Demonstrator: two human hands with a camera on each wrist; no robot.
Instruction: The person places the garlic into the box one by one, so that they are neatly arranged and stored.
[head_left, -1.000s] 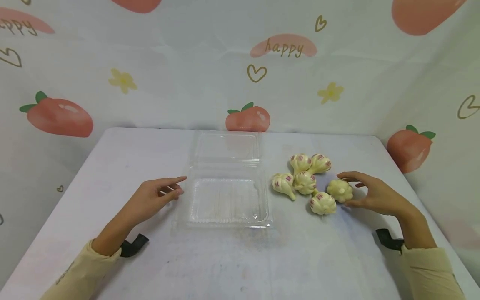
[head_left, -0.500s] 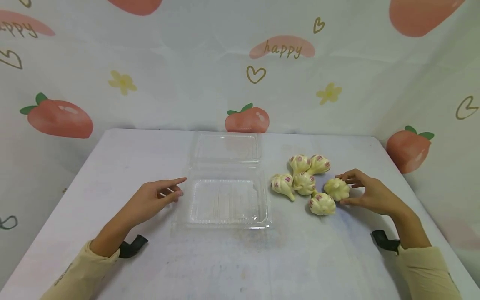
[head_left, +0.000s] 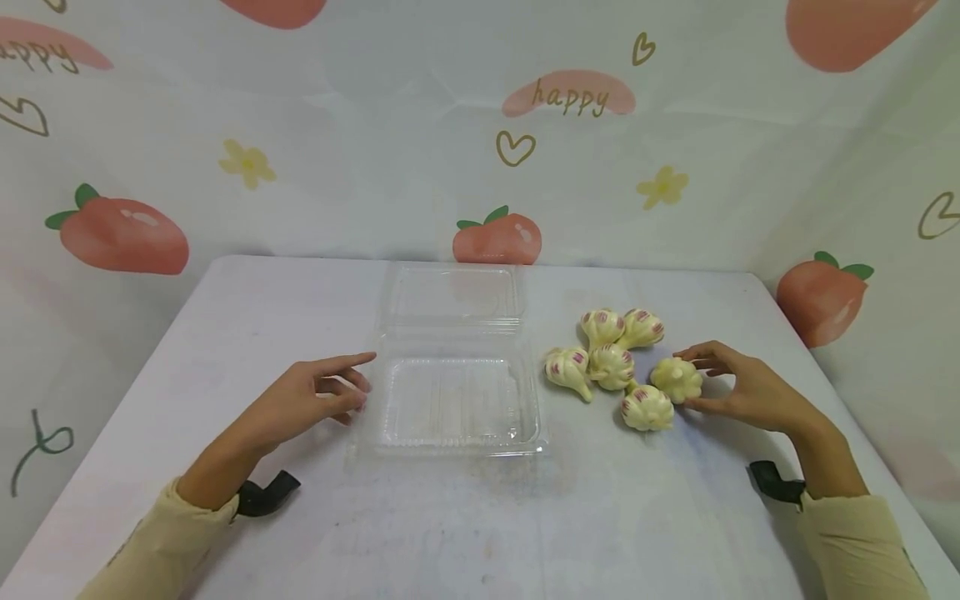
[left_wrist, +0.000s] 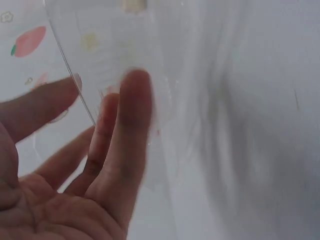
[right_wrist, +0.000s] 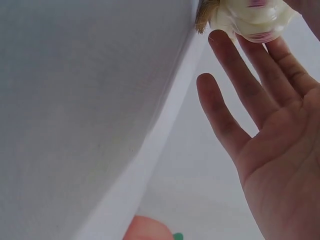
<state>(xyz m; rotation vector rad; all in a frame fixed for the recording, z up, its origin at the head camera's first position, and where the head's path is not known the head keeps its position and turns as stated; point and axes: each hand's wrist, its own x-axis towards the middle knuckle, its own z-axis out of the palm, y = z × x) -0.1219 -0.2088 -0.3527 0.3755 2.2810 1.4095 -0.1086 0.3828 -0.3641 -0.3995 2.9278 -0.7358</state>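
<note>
My right hand (head_left: pixel 753 393) holds a pale garlic bulb (head_left: pixel 677 381) between thumb and fingertips on the right of the table. In the right wrist view, the garlic's purple-streaked side and brown root tuft show at the top edge, with the fingers under it. Several more garlic bulbs (head_left: pixel 611 367) lie clustered just left of it. A clear plastic clamshell box (head_left: pixel 450 400) lies in the middle, its lid (head_left: pixel 453 292) folded back. At the box's left edge is my left hand (head_left: pixel 300 400), fingers relaxed, fingertips right at the clear wall (left_wrist: pixel 165 60) in the left wrist view.
The white table (head_left: pixel 420 533) ends at a back edge in front of a patterned cloth (head_left: pixel 360 167) with peaches and hearts. Black curved pieces (head_left: pixel 266 493) stick out at both wrists near the sleeves.
The right hand and its garlic bulb have shifted slightly left, toward the cluster. The left hand stays at the box's edge, its lower fingers slightly moved.
</note>
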